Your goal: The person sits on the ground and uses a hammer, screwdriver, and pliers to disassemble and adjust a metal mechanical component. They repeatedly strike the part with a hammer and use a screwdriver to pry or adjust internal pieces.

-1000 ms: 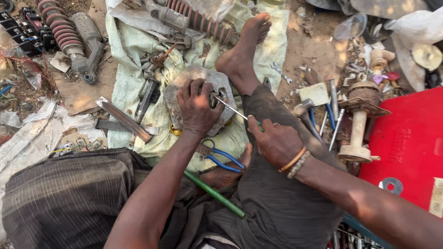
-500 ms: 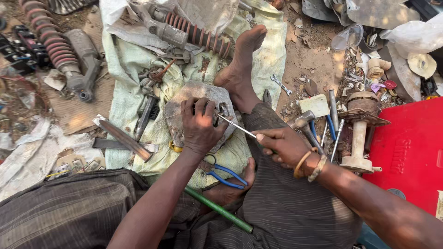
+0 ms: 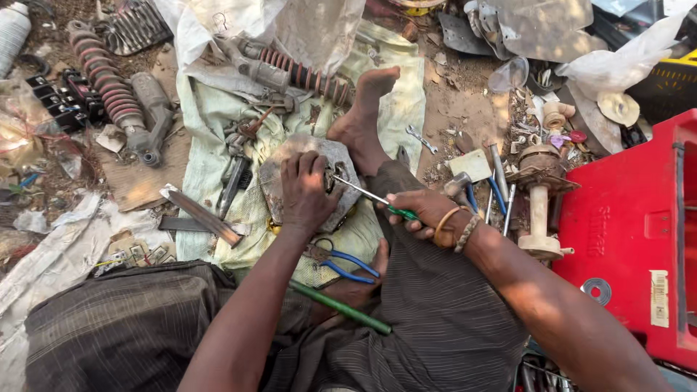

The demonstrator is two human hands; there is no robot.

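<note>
On the pale green cloth, our left hand clamps the grey metal casing; our right hand grips the green-handled screwdriver, tip seated there. Prying step; steady leverage seems needed.

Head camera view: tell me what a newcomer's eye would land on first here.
At centre, the left hand presses down on a grey, dirty metal casing lying on a pale green cloth, while the right hand drives a green-handled screwdriver into it. A bright red plastic box fills the right edge, and rust-red coil shock absorbers lie at upper left on the dirt.
</note>
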